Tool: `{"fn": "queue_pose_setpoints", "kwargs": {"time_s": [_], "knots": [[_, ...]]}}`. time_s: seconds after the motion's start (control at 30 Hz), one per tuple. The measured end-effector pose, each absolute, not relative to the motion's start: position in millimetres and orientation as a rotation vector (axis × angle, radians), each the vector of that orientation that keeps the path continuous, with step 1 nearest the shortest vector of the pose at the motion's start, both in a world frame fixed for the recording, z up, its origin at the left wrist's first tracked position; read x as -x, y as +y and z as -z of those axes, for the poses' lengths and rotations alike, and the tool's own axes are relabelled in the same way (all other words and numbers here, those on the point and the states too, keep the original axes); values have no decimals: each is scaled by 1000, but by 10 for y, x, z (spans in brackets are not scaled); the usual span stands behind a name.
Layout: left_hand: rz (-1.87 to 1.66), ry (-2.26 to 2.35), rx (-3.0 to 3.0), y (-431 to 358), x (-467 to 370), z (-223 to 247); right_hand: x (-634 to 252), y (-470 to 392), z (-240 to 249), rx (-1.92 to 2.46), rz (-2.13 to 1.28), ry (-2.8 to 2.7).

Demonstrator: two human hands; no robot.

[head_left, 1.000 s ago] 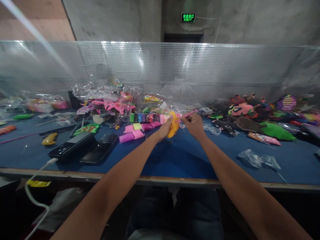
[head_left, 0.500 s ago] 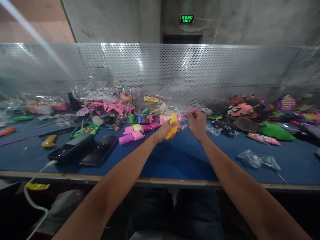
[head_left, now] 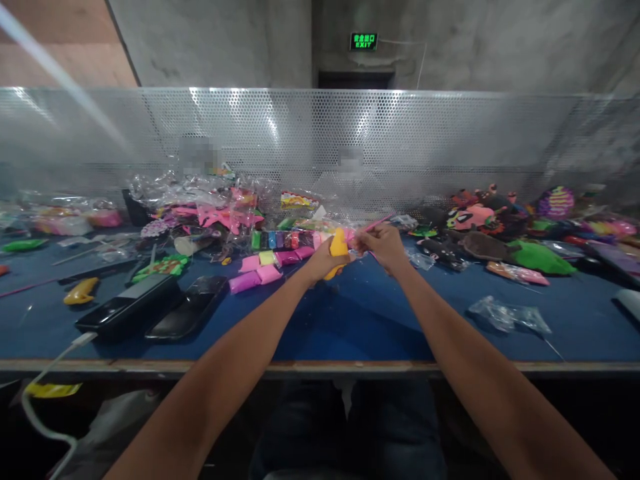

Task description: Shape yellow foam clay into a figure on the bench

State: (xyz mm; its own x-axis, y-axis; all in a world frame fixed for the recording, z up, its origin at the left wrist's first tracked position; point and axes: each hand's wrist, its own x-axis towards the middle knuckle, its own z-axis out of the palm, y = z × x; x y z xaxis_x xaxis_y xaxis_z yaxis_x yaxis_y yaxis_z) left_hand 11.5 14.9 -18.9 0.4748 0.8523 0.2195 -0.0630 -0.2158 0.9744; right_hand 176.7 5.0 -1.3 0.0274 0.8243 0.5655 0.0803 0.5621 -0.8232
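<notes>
My left hand is wrapped round a bright yellow lump of modelling clay, held above the blue tabletop. Close beside it on the right, the fingers of my right hand pinch a thin pink stick, which slants up to the right. The stick's lower end lies near the clay; whether it touches cannot be told, as my fingers partly cover it. Left of my hands lie pink and purple clay packets, with a yellow packet among them. A row of small coloured clay blocks sits behind these.
A black power bank with a white cable and a dark phone lie at left. Crumpled clear plastic, a green piece and finished-looking clay figures are at right. A perforated metal screen stands behind the table.
My right hand has come slightly lower and closer to the yellow clay, which my left hand still holds. The whole view has shifted, so the surroundings appear further left.
</notes>
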Motion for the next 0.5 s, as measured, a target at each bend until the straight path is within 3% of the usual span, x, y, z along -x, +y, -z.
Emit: {"fn": "queue_pose_setpoints", "kwargs": {"time_s": [0.27, 0.5], "knots": [[-864, 666, -1551, 76, -94, 200, -1732, 16, 53, 950, -391, -1564], [-932, 742, -1533, 114, -91, 209, -1747, 9, 40, 887, -462, -1493]]}}
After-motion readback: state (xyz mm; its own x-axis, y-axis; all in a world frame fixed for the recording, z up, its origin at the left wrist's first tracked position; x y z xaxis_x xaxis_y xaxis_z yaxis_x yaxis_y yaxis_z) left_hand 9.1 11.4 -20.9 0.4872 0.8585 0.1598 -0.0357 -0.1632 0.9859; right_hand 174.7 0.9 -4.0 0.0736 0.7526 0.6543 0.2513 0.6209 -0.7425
